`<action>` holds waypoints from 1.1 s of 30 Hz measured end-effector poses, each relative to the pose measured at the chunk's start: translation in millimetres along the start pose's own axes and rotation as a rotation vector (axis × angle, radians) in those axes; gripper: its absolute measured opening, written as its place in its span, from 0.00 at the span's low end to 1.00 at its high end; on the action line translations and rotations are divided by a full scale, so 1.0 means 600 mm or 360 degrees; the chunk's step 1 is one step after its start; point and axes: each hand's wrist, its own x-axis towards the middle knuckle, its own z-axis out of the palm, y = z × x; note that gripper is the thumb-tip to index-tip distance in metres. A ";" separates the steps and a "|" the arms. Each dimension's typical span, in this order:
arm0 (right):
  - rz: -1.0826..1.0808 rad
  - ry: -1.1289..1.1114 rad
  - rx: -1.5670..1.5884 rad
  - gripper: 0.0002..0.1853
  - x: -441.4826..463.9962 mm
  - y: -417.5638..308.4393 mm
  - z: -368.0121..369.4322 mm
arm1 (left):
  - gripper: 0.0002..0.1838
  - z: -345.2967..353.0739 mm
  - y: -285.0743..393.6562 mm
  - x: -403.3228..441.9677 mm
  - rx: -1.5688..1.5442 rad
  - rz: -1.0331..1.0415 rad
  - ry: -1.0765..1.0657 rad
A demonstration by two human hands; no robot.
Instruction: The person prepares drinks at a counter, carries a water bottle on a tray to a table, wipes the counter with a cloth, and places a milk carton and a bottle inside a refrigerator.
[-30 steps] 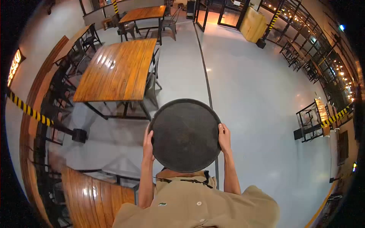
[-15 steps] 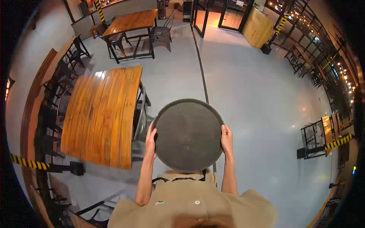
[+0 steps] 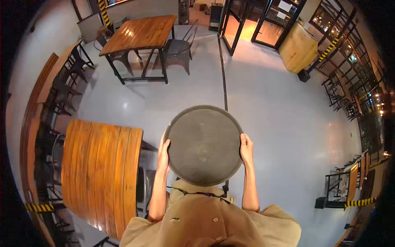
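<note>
We counted one tray (image 3: 204, 146), two hands (image 3: 163, 156) (image 3: 247, 150), two broad tables (image 3: 101, 173) (image 3: 142, 31) at left, one wooden block (image 3: 298, 47), two glass doors (image 3: 232, 31) (image 3: 273, 22), two papers (image 3: 284, 5) (image 3: 281, 15), two shirt buttons (image 3: 215, 219) (image 3: 219, 238). Chairs (image 3: 179, 47): several, too dark for a total.

The person wears a tan shirt (image 3: 193, 212) with loose, short sleeves: the left sleeve (image 3: 138, 230) and right sleeve (image 3: 279, 226) fall wide and softly creased over the upper arms. On the left side of the chest sits 1 small green-and-white emblem (image 3: 175, 220), its design too small to read. 2 round, pale buttons show on the front, the upper button (image 3: 215, 220) and lower button (image 3: 219, 238). A thin, dark cord (image 3: 197, 193) crosses the body. Both forearms, the left hand (image 3: 163, 156) and the right hand (image 3: 247, 152) are bare.
</note>
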 end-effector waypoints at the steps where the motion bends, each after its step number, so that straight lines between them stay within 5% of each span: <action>1: 0.0066 -0.0122 -0.0019 0.21 0.069 -0.016 0.013 | 0.29 0.024 0.010 0.071 0.0006 0.0019 -0.0028; 9: 0.0037 -0.0016 -0.0110 0.21 0.557 -0.138 0.134 | 0.30 0.251 0.117 0.562 0.0178 -0.0083 -0.0077; 20: -0.0163 0.0050 -0.0102 0.18 1.291 -0.147 0.324 | 0.31 0.494 0.094 1.286 0.0163 -0.0085 -0.0102; 25: -0.0048 -0.0075 -0.0125 0.19 1.559 -0.262 0.406 | 0.31 0.613 0.142 1.526 0.0050 -0.0086 0.0013; 33: -0.0109 -0.0106 -0.0117 0.18 2.163 -0.266 0.606 | 0.31 0.784 0.147 2.117 -0.0056 0.0070 -0.0102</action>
